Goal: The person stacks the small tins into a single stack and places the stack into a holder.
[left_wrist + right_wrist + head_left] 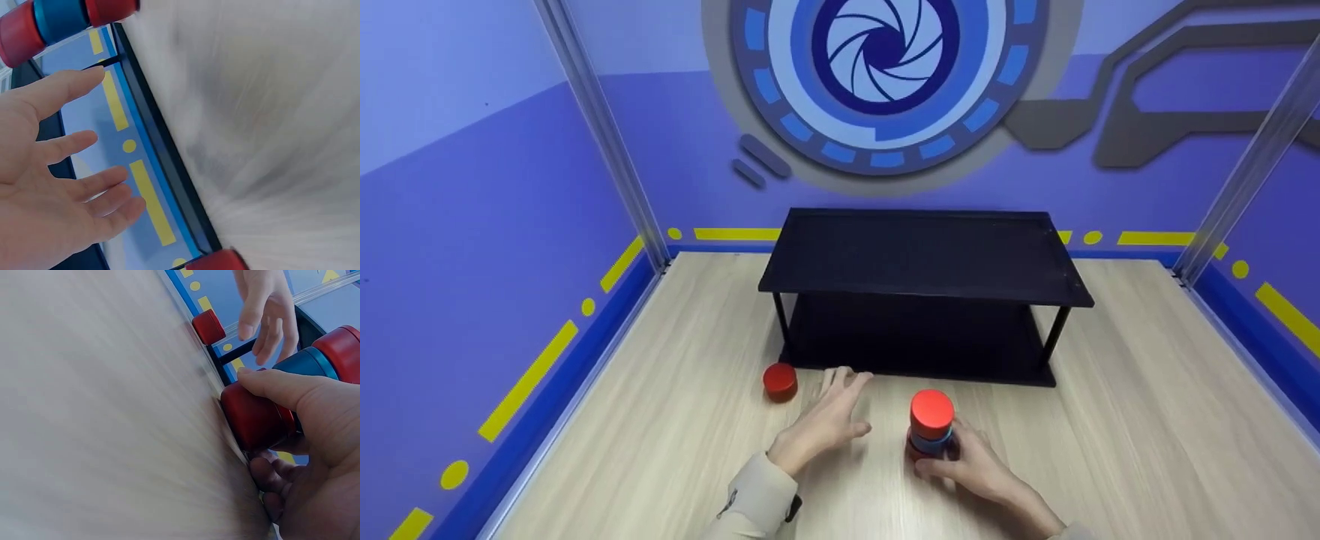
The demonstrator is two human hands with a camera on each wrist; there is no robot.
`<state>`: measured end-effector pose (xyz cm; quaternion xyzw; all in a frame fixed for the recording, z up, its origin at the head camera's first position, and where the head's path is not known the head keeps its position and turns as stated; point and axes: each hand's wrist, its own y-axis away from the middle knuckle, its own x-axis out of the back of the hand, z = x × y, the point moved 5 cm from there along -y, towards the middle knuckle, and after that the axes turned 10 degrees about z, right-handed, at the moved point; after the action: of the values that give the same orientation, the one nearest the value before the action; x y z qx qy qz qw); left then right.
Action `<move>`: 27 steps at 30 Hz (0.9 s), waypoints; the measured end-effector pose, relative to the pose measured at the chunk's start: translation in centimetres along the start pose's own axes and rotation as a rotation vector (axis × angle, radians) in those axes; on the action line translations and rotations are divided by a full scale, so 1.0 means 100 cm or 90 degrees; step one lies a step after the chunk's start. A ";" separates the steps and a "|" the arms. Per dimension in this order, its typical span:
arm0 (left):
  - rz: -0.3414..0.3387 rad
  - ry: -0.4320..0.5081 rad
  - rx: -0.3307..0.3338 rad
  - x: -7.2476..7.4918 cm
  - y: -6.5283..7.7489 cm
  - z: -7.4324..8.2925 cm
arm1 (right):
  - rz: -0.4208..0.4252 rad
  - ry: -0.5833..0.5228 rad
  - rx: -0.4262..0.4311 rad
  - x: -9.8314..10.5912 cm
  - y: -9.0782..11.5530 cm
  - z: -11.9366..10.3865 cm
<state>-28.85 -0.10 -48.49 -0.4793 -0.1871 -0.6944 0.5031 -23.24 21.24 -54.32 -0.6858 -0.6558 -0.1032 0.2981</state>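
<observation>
Three small round metal canisters stand in a stack in front of the shelf: a red canister (932,411) on top, a blue canister (61,20) in the middle and a red canister (253,417) at the bottom. My right hand (981,466) grips the bottom one from the right, thumb on its near side and fingers curled behind. To the left of the stack, my left hand (826,424) hovers with its fingers spread and nothing in them. Beyond it, a separate red canister (780,382) stands on the table by the shelf's front left corner.
A black two-tier shelf (919,251) stands at the back of the light wood table (682,405), its open front facing me. Blue printed walls (510,247) with metal corner posts (607,127) enclose the table at the back and sides.
</observation>
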 end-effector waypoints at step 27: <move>-0.044 -0.011 0.017 -0.015 -0.002 0.000 | 0.003 -0.005 -0.001 -0.002 0.003 0.000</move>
<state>-28.98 0.81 -49.72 -0.4719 -0.2174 -0.7047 0.4832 -23.00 21.12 -54.46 -0.6880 -0.6552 -0.1007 0.2953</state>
